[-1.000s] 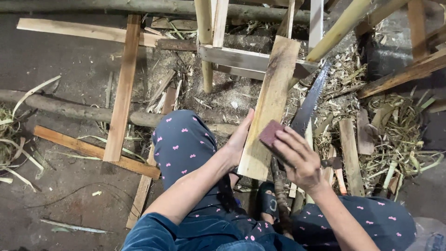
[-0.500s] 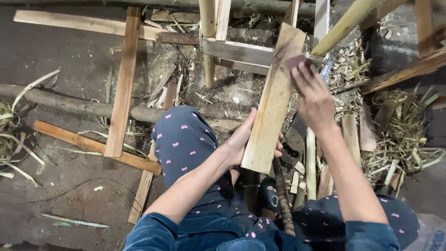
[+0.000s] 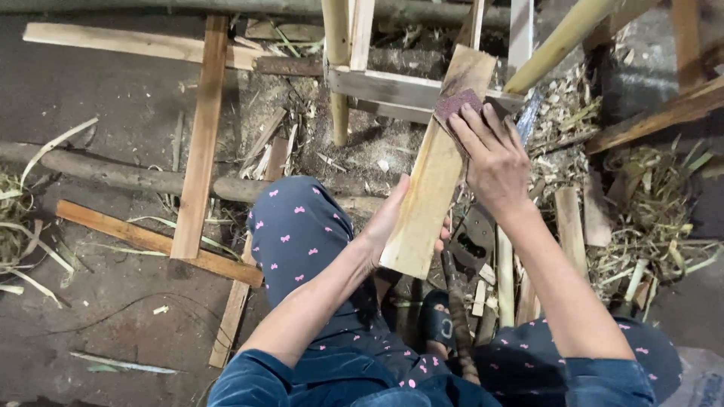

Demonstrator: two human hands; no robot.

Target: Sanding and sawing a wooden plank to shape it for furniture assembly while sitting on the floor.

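**Sanding a plank over the knee**

Left hand [image 3: 392,222] gripped the lower end of a pale wooden plank [image 3: 434,169], fingers wrapped around its edge. Plank ran tilted up and away, top end leaning on a wooden frame [image 3: 392,87]. Right hand [image 3: 490,154] was closed on a reddish-brown sandpaper block [image 3: 455,103], pressed flat on the plank's upper right edge. A saw [image 3: 475,237] lay just beside the plank, partly hidden. Loose slats [image 3: 200,128], a log [image 3: 128,175] and shavings [image 3: 648,218] covered the floor [image 3: 83,90].

I'm in a rough woodworking yard: planks [image 3: 197,143], bamboo poles [image 3: 562,41], shavings [image 3: 648,203] and a saw [image 3: 483,226] litter the dirt floor [image 3: 90,301].
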